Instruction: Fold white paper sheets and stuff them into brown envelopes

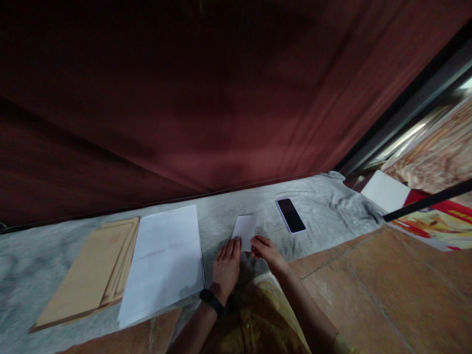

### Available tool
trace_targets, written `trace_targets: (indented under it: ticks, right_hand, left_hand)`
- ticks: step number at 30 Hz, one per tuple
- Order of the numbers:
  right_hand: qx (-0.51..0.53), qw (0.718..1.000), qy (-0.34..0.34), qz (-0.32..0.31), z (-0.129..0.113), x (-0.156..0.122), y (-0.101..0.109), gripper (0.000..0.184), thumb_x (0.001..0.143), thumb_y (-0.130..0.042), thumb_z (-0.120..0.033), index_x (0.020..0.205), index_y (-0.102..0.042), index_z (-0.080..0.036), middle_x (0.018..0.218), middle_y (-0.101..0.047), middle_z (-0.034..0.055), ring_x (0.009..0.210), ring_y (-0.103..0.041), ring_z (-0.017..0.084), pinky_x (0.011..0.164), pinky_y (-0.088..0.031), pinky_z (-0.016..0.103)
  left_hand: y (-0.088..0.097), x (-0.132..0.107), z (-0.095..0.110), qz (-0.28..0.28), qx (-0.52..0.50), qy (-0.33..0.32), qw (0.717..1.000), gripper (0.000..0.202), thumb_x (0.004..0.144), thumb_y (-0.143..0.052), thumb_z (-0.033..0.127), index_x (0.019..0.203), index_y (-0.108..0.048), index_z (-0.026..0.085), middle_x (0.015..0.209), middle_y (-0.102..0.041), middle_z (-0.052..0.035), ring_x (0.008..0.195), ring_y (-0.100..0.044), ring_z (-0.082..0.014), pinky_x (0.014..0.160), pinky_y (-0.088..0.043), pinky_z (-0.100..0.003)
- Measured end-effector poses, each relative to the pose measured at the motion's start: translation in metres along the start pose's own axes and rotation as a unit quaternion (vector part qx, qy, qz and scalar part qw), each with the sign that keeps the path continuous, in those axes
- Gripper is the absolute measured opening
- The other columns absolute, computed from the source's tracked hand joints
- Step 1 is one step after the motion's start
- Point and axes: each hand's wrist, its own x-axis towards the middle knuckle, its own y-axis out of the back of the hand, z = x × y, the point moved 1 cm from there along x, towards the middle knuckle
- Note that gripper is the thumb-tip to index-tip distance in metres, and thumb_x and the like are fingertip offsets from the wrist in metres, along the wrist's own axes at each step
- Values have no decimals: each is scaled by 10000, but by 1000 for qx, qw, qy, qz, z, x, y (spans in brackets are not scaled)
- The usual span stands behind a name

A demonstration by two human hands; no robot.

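Note:
A small folded white paper (245, 229) lies on a grey cloth (44, 260) spread over the floor. My left hand (226, 266) rests flat beside it, fingers stretched out and together, fingertips at the paper's near left corner. A black band sits on that wrist. My right hand (266, 251) has its fingers curled and pinched at the paper's near right corner.
A stack of white sheets (164, 260) and a pile of brown envelopes (92, 270) lie to the left. A black phone (291, 215) lies face up to the right. A dark red curtain (206, 98) hangs behind. Brown floor tiles (387, 290) and another white sheet (385, 191) are at right.

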Motion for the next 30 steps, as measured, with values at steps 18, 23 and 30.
trace_targets:
  ticks: [18, 23, 30]
  right_hand:
    - [46, 995, 3, 91, 1, 11, 31, 416, 701, -710, -581, 775, -684, -173, 653, -646, 7, 555, -540, 148, 534, -429, 265]
    - [-19, 987, 34, 156, 10, 26, 39, 349, 721, -659, -539, 726, -663, -190, 604, -604, -11, 539, -481, 141, 525, -393, 264]
    - [-101, 976, 45, 188, 26, 29, 54, 382, 750, -623, -519, 860, -712, -164, 647, -672, 21, 612, -574, 192, 581, -447, 288]
  left_hand:
    - [7, 19, -32, 8, -488, 275, 828, 310, 896, -522, 444, 1014, -652, 190, 1023, -749, -65, 979, -688, -207, 878, -543, -362]
    - [-2, 26, -34, -30, -477, 256, 840, 276, 829, -546, 302, 1067, -631, 191, 746, -714, 4, 651, -667, -159, 594, -519, -278]
    - [19, 12, -50, 27, -394, 256, 882, 302, 872, -511, 284, 1128, -652, 206, 996, -737, -70, 920, -692, -222, 888, -538, -406]
